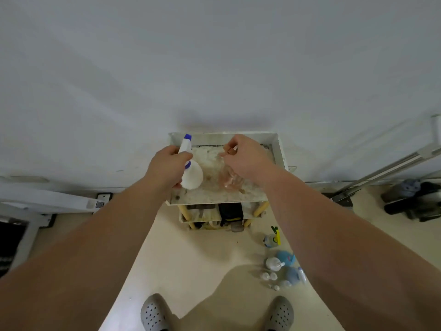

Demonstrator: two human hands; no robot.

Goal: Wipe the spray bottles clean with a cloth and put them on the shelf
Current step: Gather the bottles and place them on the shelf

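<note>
A white spray bottle (191,176) with a blue nozzle is held by its neck in my left hand (167,167), over the left part of the shelf's top tray (222,197). My right hand (248,158) grips the top of a clear pinkish spray bottle (230,179), which stands on or just above the right part of the same tray. The shelf is a small white rack against the wall. No cloth shows in either hand.
Several more spray bottles (282,268) and a blue cloth-like lump lie on the floor at the right. A lower shelf holds a black pouch (231,212). Dark equipment (415,199) stands far right, and a white frame at the left.
</note>
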